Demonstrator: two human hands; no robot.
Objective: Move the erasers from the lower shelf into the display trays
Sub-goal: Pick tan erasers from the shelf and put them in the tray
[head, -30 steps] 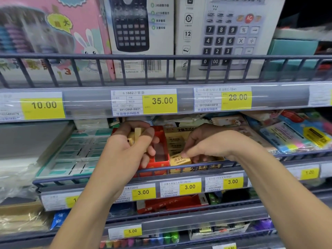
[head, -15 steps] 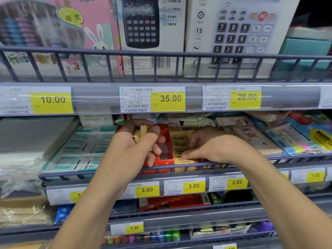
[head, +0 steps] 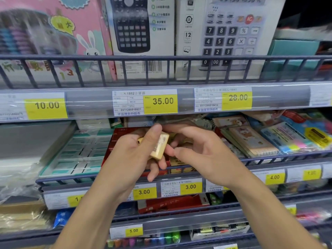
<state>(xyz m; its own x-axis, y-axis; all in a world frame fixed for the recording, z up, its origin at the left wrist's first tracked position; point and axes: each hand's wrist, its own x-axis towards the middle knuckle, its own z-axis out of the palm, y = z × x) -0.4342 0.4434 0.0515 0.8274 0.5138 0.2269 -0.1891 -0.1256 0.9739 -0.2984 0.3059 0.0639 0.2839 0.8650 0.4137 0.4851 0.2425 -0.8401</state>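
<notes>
In front of the red cardboard display tray (head: pixel 115 141), the left hand (head: pixel 133 157) grips a cream rectangular wrapped eraser (head: pixel 160 146), thumb across its top face, fingers curled beneath. Eraser tilted, raised above the tray. Right hand (head: pixel 199 150) just right of the eraser, fingers loosely curved, fingertips (head: pixel 169 151) near its lower edge; contact cannot be told, nothing held. Right of the red tray: yellow cardboard tray (head: pixel 179 165), mostly hidden. Below the tray: yellow 3.00 price label (head: pixel 144 192).

Cream-yellow eraser (head: pixel 160 146); red display tray (head: pixel 115 148); yellow price tags (head: pixel 162 103) with black digits; pink rabbit-printed box (head: pixel 53 33); grey-blue shelf rail (head: pixel 161 58).
</notes>
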